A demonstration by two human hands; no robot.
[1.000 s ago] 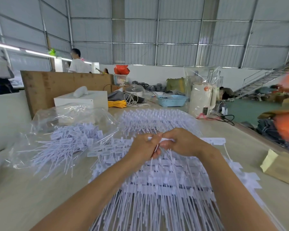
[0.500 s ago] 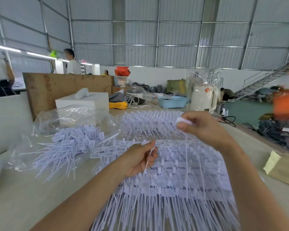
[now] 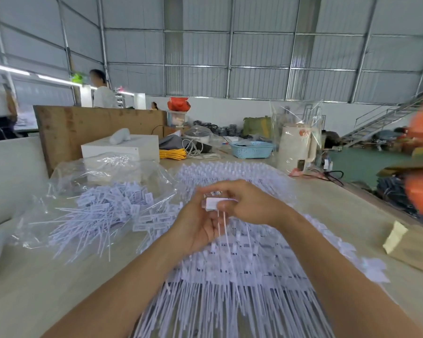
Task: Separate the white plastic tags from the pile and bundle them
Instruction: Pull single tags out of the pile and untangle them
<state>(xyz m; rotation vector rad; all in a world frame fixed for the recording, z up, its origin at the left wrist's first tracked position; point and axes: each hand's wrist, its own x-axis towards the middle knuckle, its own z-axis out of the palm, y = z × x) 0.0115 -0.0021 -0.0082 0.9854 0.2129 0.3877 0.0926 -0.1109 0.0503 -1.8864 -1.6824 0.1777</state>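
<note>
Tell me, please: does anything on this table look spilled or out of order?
Mostly one thing: loose white tags lie jumbled and spill out of the open clear plastic bag at the left, pointing every way, while the big pile lies in neat rows. Both hands hold a small bundle.

The right hand (image 3: 248,203), raised far and right half a second ago, has come back down to meet the left hand (image 3: 200,225). Together they now pinch a small bunch of white plastic tags (image 3: 214,203), thin tails hanging between them.
</note>
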